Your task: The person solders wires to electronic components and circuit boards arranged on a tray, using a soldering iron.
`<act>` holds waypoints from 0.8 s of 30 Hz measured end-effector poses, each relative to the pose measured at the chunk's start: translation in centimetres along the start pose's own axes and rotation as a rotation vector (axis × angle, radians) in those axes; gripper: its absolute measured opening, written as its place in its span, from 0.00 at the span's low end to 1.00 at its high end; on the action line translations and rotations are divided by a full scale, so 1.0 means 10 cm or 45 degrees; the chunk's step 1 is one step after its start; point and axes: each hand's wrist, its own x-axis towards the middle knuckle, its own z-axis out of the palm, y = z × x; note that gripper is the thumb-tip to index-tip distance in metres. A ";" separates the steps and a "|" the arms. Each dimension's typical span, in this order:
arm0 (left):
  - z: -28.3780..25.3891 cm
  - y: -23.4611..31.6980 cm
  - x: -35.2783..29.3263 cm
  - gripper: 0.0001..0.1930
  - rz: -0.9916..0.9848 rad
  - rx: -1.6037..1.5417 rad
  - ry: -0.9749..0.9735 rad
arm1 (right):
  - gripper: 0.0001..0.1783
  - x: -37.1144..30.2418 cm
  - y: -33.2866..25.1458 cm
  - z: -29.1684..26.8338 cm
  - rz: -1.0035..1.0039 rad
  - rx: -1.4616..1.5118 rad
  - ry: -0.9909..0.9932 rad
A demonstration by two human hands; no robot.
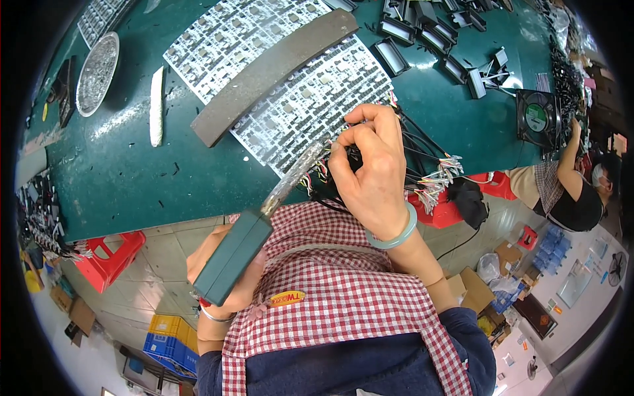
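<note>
My left hand (224,264) is closed round the dark green, box-shaped handle of a soldering iron (232,254). Its worn metal barrel slants up and right to the near edge of the printed circuit board panel (284,105). There my right hand (373,168), with a pale green bangle at the wrist, pinches a wire close to the iron's tip; the fingers mostly hide it. Thin coloured wires (305,185) stick out along the panel's edge. Black cables (419,142) with stripped, silvery ends (442,175) lie beneath and beyond my right hand. A long dark bar (277,72) rests across the panel.
On the green table (119,185) are a metal dish (98,74), a white strip (156,105), black plastic housings (436,36) and a small fan (538,119). Red stools (112,261) stand under the table edge. A co-worker (568,178) sits at the right.
</note>
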 end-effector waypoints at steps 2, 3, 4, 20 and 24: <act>0.00 0.00 -0.08 0.14 -0.207 -0.051 0.047 | 0.05 0.00 0.00 0.00 0.005 0.000 -0.004; 0.01 0.00 -0.11 0.14 -0.294 -0.072 0.028 | 0.05 0.00 0.00 0.00 0.004 -0.003 -0.008; 0.01 0.00 -0.13 0.14 -0.325 -0.084 0.032 | 0.05 0.00 0.00 -0.01 0.000 -0.007 -0.013; 0.00 0.06 0.04 0.13 -0.183 -0.028 -0.045 | 0.05 0.02 0.02 -0.05 0.009 0.041 -0.055; 0.01 0.06 0.05 0.13 -0.119 -0.002 -0.031 | 0.05 0.03 0.02 -0.06 0.005 0.055 -0.061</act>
